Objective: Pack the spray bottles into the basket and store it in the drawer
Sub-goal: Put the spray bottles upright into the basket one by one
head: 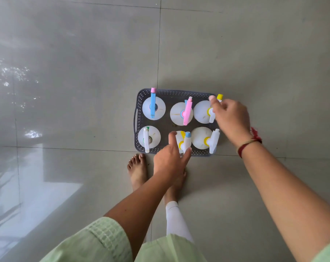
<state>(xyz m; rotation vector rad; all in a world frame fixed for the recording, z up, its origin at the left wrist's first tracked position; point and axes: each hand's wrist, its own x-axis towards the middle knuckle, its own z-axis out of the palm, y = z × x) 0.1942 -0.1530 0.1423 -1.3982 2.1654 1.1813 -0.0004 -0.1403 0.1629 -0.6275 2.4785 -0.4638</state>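
All six spray bottles (179,114) are standing upright in the basket (176,91), two rows of three, and the basket is on the floor (84,72) right under both my hands. No drawer in sight from here.

My right hand (230,120) has its fingers curled round the sprayer head of the yellow-nozzle bottle (201,111), the far one on that side. My left hand (170,159) is looser: thumb and forefinger are spread either side of the head on the blue-capped bottle (179,138) in the near row. It's touching, not really clamped.

Handling-wise, my guess is these are thin white plastic with bulky trigger tops, so light but top-heavy. I can't tell how full they are. They're round and not wedged tight, so they'd likely wobble or tip if the basket tilts. Grabbing one by the neck under the trigger seems safest, since the smooth dome looks slippery.

The basket looks like perforated plastic, so I'd expect some flex with six bottles in it. There's a handle slot (135,118) in the end wall out past my left hand. The matching end is hidden under my right hand, so I can't confirm a slot there. I'd lift from both ends and keep it level.
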